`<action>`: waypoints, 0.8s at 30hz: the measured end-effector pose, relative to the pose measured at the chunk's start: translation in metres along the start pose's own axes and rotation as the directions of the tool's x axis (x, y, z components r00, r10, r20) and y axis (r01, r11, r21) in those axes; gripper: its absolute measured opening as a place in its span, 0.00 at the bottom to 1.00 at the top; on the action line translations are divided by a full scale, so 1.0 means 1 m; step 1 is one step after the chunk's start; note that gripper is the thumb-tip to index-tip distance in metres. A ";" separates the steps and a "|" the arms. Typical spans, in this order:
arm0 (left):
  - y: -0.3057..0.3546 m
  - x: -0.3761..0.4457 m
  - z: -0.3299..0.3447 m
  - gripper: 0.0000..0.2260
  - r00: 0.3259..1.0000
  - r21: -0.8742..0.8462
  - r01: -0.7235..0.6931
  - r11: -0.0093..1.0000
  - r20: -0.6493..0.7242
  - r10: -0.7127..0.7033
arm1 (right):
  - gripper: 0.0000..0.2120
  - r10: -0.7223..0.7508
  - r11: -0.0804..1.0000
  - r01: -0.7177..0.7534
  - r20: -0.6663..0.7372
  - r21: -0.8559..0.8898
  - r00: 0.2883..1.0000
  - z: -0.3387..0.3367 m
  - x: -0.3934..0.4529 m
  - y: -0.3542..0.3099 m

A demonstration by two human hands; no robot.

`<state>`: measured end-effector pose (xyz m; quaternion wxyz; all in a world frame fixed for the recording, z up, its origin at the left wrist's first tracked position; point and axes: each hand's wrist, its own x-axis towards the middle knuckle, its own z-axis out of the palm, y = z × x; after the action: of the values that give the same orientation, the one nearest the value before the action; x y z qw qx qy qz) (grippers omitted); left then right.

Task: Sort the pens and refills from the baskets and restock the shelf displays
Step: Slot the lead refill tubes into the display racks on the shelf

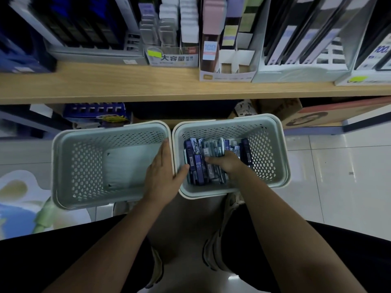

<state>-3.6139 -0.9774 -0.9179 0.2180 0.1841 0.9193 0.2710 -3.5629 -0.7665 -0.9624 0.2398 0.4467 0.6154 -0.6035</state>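
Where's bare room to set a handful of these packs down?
Left basket floor is bare, bordered by its perforated walls and the left hand. The wooden shelf front strip before the display boxes is bare. Right basket is crowded with refill packs around the right hand.

Both bare forearms extend forward and downward from the lower corners, converging toward the middle. Left hand [163, 170]: palm down, fingers straight and together, thumb spread to the right. Right hand [225, 162]: knuckles up, fingers curled downward with their tips hidden; what its grip encloses cannot be told.
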 end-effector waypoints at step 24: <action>0.221 -0.046 -0.151 0.30 0.893 -0.698 0.075 0.712 0.365 0.264 | 0.13 -0.568 0.773 0.473 0.131 0.422 0.812 -0.065 -0.282 -0.134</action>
<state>-3.6021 -0.8877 -0.6613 0.4579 0.1927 0.6642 0.5586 -3.5228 -0.7607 -0.6457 0.0491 0.2138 0.5550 -0.8024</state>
